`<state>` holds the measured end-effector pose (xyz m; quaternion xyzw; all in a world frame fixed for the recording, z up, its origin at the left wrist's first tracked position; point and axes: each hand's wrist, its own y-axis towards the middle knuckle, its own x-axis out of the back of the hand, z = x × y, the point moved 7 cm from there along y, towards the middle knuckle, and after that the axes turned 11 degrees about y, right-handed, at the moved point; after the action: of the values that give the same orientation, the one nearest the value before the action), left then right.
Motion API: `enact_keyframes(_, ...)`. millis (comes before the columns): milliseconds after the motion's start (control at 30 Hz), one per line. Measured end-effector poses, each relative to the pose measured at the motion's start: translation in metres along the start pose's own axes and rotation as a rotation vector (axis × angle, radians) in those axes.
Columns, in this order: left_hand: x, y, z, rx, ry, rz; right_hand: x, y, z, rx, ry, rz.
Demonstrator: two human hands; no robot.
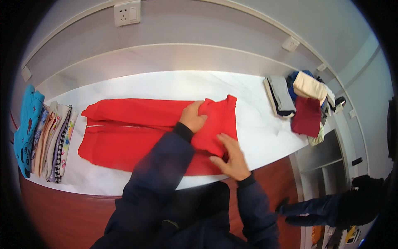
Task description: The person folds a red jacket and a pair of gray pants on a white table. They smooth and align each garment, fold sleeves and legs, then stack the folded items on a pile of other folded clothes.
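Note:
Red trousers (120, 145) lie spread on the white table, their two legs side by side and pointing left. At the right end the upper part is folded over, with its band edge along the right side. My left hand (194, 117) rests on the cloth at the left of this folded part, fingers stretched forward and thumb out to the side. Across the near right edge of the fold lies my right hand (232, 158), its fingers spread and its thumb apart. The thumb touches the cloth near a dark opening in the fold.
Several folded garments (54, 141) stand in a row at the left, beside a blue printed one (29, 128). More folded clothes (306, 114) are piled at the table's right end. Open shelves (321, 164) and another person (336, 207) are at the right.

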<state>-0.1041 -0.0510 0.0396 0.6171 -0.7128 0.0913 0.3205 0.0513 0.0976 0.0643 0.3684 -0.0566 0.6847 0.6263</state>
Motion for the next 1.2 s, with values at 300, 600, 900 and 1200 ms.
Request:
enact_keyframes(300,-0.004,-0.021,0.011,0.097,-0.177,0.165,0.067,-0.057,-0.05,-0.402,0.384,-0.168)
enact_keyframes(600,0.01,-0.051,0.01,-0.029,-0.075,0.111,0.033,-0.062,-0.004,-0.118,0.069,-0.131)
enact_keyframes(900,0.085,-0.139,0.01,0.231,0.085,0.098,0.053,-0.035,0.009,-0.096,0.33,0.047)
enact_keyframes(1200,0.114,-0.286,-0.004,0.403,0.064,-0.596,0.028,0.057,-0.056,-0.097,0.087,0.12)
